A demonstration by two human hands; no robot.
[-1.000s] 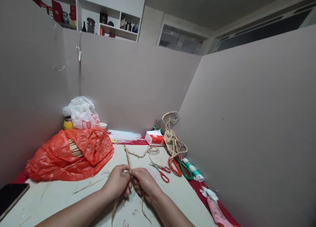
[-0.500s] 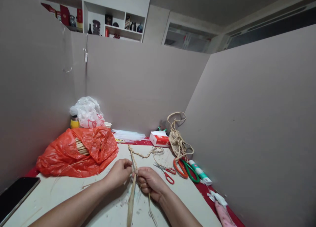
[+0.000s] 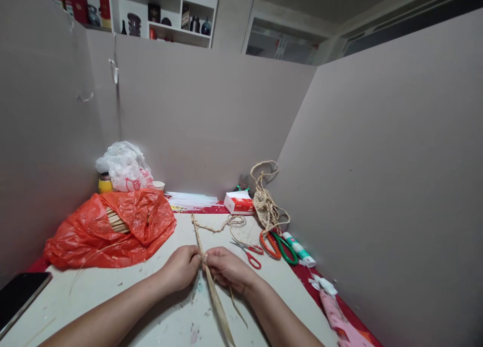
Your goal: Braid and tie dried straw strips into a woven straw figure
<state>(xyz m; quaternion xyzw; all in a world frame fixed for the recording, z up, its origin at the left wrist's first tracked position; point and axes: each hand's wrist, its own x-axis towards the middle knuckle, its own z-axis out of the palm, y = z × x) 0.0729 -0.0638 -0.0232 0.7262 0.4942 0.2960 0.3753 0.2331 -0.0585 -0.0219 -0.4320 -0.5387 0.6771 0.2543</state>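
Observation:
Both hands meet at the middle of the white table [image 3: 113, 291], pinching a braided straw rope [image 3: 197, 235]. My left hand [image 3: 181, 268] is closed on the rope from the left. My right hand [image 3: 226, 267] is closed on it from the right, fingertips touching the left hand's. The braid runs away from the hands toward the back and curls into a loop [image 3: 234, 220]. Loose flat straw strands [image 3: 221, 312] trail from the hands toward me.
A red plastic bag [image 3: 113, 229] with straw sticks lies at left, a white bag [image 3: 124, 168] and yellow jar [image 3: 105, 183] behind it. Small red scissors [image 3: 249, 251], orange-green scissors [image 3: 277, 246], a glue tube [image 3: 300, 250], a rope bundle [image 3: 266, 203], a red-white box [image 3: 238, 203] lie right. Phone [image 3: 18, 296] at left edge.
The hands have stayed pinched on the braid while shifting slightly. The loose straw strands below them have swung from pointing left to pointing right. The view tilted a little.

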